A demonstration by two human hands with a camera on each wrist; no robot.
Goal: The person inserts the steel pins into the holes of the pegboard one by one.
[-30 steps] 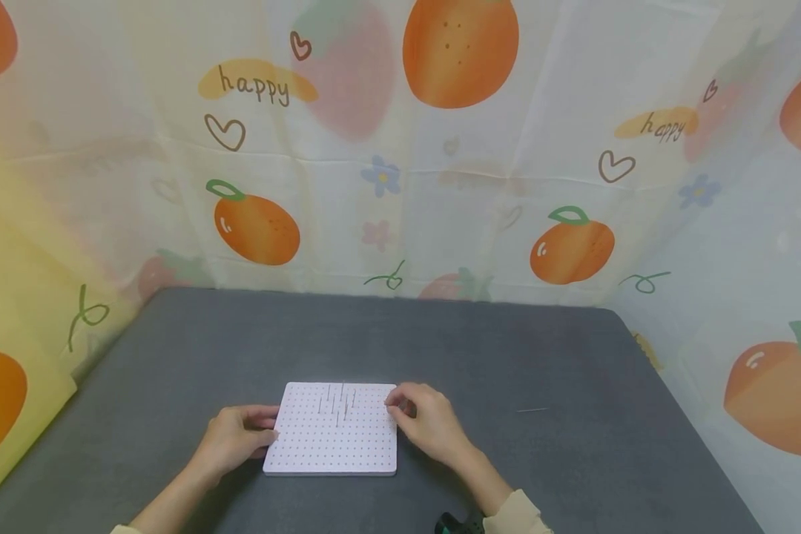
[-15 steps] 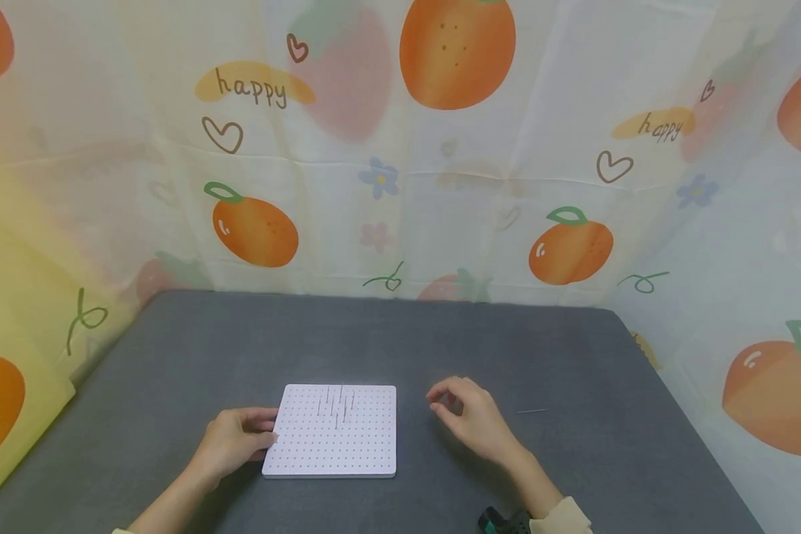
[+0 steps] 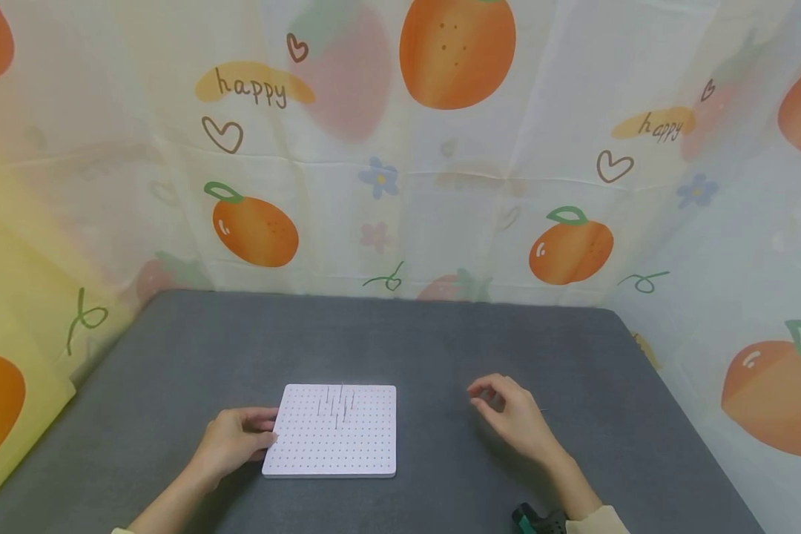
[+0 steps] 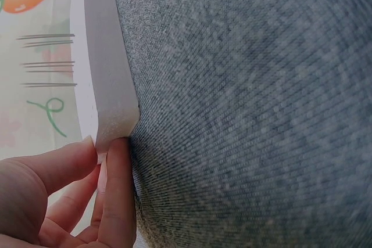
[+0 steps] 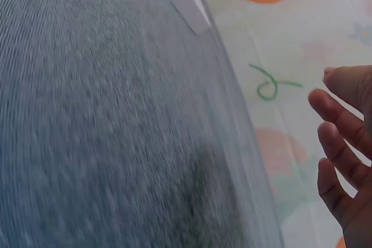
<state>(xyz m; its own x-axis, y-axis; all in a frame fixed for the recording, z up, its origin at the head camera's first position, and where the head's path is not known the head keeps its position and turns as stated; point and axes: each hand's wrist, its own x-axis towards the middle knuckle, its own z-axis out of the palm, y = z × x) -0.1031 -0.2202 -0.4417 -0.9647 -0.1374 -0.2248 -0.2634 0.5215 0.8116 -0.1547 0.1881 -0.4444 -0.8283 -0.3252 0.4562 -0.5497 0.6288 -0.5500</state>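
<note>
A white pegboard [image 3: 330, 452] with rows of small holes lies on the grey table. Several thin metal pins [image 3: 337, 408] stand upright in its far half; in the left wrist view the pins [image 4: 49, 62] stick out from its top face. My left hand [image 3: 236, 437] pinches the board's left edge, thumb at the top and fingers against the side [image 4: 119, 190]. Off to the right, my right hand [image 3: 510, 415] hovers above the table with loosely bent fingers and nothing between them. Just beyond it a thin metal pin [image 3: 544, 409] lies flat, mostly hidden by that hand.
The grey table [image 3: 400, 341] ends at a fabric curtain [image 3: 454, 185] printed with oranges, hearts and flowers, which hangs behind it and at both sides. A black device [image 3: 537, 519] is worn on the right wrist.
My right hand has left the board's right edge and moved rightward across the table, now covering most of the lying pin. My left hand and the board stay in place.
</note>
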